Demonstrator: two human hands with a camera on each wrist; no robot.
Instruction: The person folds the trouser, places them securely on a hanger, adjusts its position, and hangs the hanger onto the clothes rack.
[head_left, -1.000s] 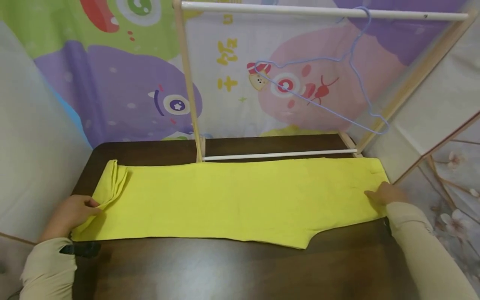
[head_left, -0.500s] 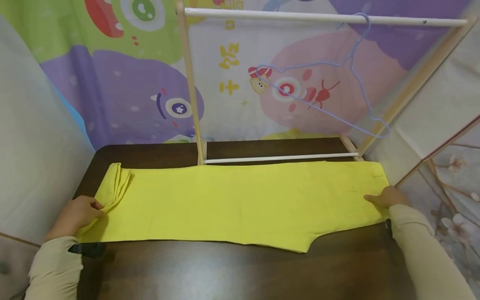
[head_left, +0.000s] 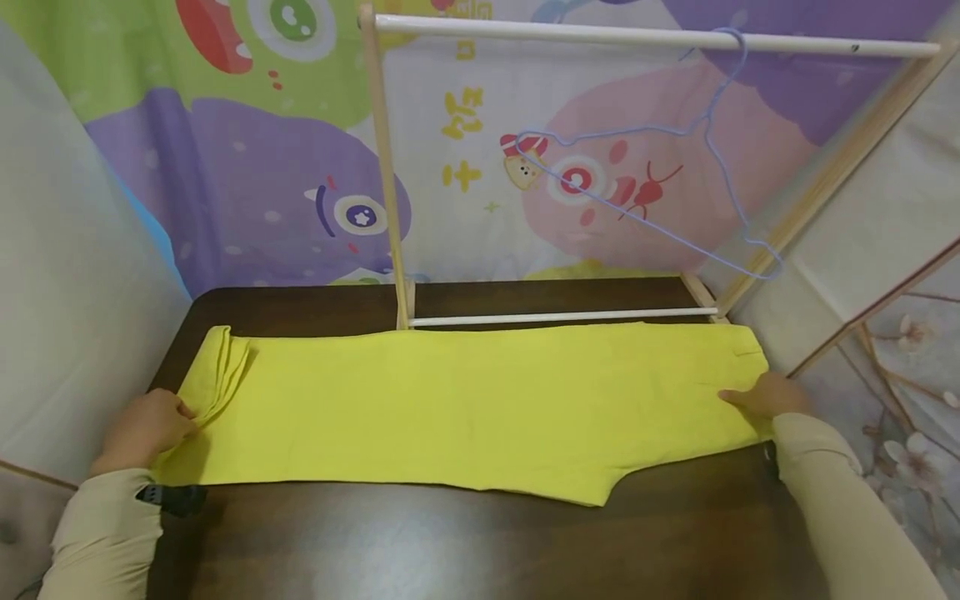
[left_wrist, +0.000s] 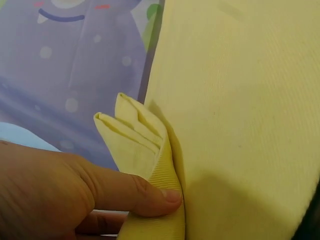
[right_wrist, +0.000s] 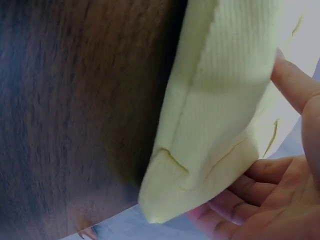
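Observation:
A pair of yellow trousers (head_left: 435, 408), folded lengthwise, lies stretched across the dark wooden table, legs to the left and waist to the right. My left hand (head_left: 146, 427) pinches the turned-up leg ends; in the left wrist view the thumb (left_wrist: 170, 196) lies on top of the ribbed fold (left_wrist: 167, 180), its other fingers partly hidden underneath. At the waist end, my right hand (head_left: 768, 395) holds the trousers with its thumb on top. The right wrist view shows that hand's fingers (right_wrist: 235, 205) under the waist edge (right_wrist: 200, 200).
Behind the trousers stands a rack with a white top rail (head_left: 600, 34) and wooden posts. A blue hanger (head_left: 637, 129) hangs from the rail. The dark table (head_left: 420, 542) shows in front. Pale panels (head_left: 862, 250) flank both sides, with a cartoon-printed curtain (head_left: 285, 183) at the back.
In the last half second the trousers and both hands have shifted slightly left along the table. The hold of both hands looks the same. The head view has tilted a little.

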